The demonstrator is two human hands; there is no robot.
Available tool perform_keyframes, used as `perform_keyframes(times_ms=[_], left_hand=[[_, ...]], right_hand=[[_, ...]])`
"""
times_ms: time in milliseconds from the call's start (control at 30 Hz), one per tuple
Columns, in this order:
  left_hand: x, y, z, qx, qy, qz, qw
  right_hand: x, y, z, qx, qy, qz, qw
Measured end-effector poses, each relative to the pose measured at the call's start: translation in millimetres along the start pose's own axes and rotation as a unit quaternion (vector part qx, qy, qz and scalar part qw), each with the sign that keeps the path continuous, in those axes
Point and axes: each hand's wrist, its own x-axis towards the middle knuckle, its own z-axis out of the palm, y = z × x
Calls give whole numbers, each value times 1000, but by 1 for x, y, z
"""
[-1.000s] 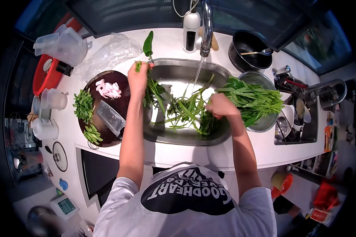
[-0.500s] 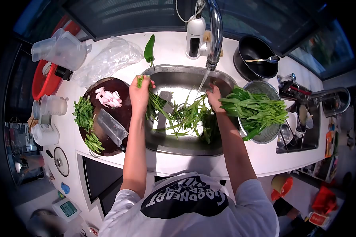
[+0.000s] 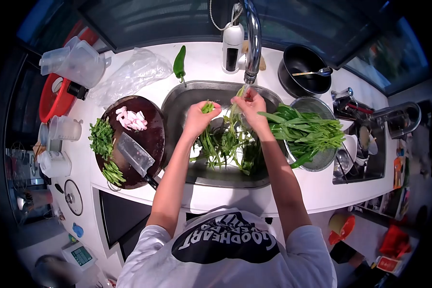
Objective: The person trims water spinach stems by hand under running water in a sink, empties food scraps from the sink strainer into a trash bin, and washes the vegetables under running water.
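Note:
My left hand (image 3: pixel 199 118) is closed round a bunch of long-stemmed leafy greens (image 3: pixel 212 146), whose leaves hang down into the steel sink (image 3: pixel 177 96). Beside it, my right hand (image 3: pixel 252 108) pinches stems of the same greens right below the faucet (image 3: pixel 252 57). Loose leaves lie lower in the basin, partly mixed with the hanging ones. To the right of that hand, a mesh colander (image 3: pixel 317 165) holds a heap of green leaves (image 3: pixel 309 135).
Left of the sink, a round cutting board (image 3: pixel 151 117) carries a cleaver (image 3: pixel 135 154), chopped greens (image 3: pixel 101 139) and pale pink pieces (image 3: pixel 131 119). A green pepper (image 3: pixel 179 62) and plastic bag (image 3: pixel 132 74) lie behind. A black pot (image 3: pixel 293 79) stands back right.
My left hand has moved right with its bunch, over the middle of the sink. My right hand has shifted left and up, bringing stems under the faucet.

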Motion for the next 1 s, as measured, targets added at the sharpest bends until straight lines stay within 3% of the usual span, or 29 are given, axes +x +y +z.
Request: perform_keyframes(times_ms=[67, 200, 400, 533, 667, 800, 1000], left_hand=[[1, -6, 10, 28, -38, 7, 999], [-6, 0, 28, 101, -56, 24, 993], [-1, 21, 40, 126, -40, 73, 989], [-1, 21, 53, 166, 25, 121, 978], [-11, 19, 61, 185, 4, 14, 983], [-18, 4, 67, 150, 4, 45, 988], [-17, 8, 66, 228, 39, 77, 970]], right_hand=[[-6, -17, 1, 73, 20, 15, 997], [-14, -37, -4, 91, 33, 21, 995], [-21, -63, -23, -102, 51, -8, 993], [-22, -69, -24, -88, 96, -25, 991], [-24, -76, -23, -83, 121, -26, 989], [-24, -75, -21, -90, 131, -24, 987], [-23, -75, -17, -127, 133, -23, 983]])
